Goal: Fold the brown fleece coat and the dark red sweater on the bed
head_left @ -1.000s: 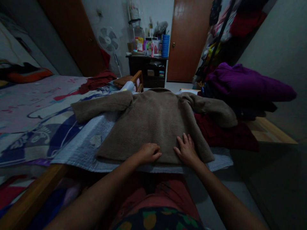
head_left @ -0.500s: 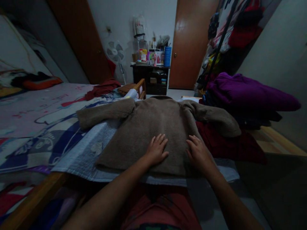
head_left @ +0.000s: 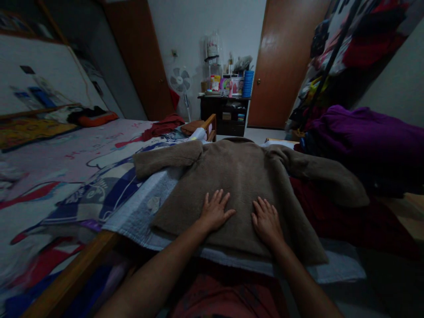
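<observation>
A brown long-sleeved garment (head_left: 238, 176) lies spread out with its collar at the far end and its sleeves stretched to both sides. Under it is a light blue quilted cloth (head_left: 132, 223). My left hand (head_left: 215, 212) rests flat on the lower middle of the garment, fingers spread. To its right, my right hand (head_left: 266, 220) also lies on the fabric, palm down, with its fingers slightly apart. Neither hand grips anything. The garment's right sleeve lies partly over a dark red cloth (head_left: 357, 221).
On the left is a bed with a patterned sheet (head_left: 99, 141) and a wooden rail (head_left: 76, 269). Purple fabric (head_left: 367, 137) is piled at the right. Farther back stand a fan (head_left: 180, 80), a dark cabinet (head_left: 212, 112) and a brown door (head_left: 273, 66).
The view has turned left, showing more of the bed. My right hand has moved inward on the garment, nearer my left hand. The garment's lower right edge now lies spread farther out.
</observation>
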`<state>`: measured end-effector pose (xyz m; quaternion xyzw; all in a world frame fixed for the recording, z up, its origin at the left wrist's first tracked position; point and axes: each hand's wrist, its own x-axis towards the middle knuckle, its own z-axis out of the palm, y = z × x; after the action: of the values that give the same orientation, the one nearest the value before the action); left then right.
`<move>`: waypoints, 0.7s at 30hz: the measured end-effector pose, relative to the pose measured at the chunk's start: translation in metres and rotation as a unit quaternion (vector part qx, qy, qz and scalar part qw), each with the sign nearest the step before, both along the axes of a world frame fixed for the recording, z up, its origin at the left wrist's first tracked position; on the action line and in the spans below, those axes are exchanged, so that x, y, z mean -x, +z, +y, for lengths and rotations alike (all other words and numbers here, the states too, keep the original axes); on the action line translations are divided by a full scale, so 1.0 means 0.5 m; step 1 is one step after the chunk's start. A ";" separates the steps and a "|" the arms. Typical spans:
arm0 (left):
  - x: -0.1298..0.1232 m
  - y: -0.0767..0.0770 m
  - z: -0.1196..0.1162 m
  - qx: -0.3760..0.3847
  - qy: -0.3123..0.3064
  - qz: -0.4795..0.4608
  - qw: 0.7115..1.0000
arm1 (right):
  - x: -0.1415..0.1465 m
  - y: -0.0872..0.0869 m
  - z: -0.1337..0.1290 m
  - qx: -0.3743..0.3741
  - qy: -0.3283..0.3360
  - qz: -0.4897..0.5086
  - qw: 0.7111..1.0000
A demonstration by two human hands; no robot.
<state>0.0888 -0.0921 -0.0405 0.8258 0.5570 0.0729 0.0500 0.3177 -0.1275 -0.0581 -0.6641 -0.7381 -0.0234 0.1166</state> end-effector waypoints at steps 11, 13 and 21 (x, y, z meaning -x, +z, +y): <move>0.216 0.009 0.082 -0.003 0.138 0.078 0.987 | 0.004 0.005 -0.002 -0.010 -0.004 -0.003 1.000; 0.217 0.005 0.079 -0.016 0.132 0.079 0.988 | 0.004 0.006 -0.003 -0.013 -0.001 0.002 1.000; 0.212 -0.001 0.076 -0.027 0.128 0.073 0.989 | 0.007 0.012 -0.004 -0.015 -0.007 0.015 1.000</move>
<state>-0.0172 -0.0543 -0.0410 0.7516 0.6583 0.0337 -0.0231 0.3143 -0.1297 -0.0520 -0.6675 -0.7314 -0.0256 0.1374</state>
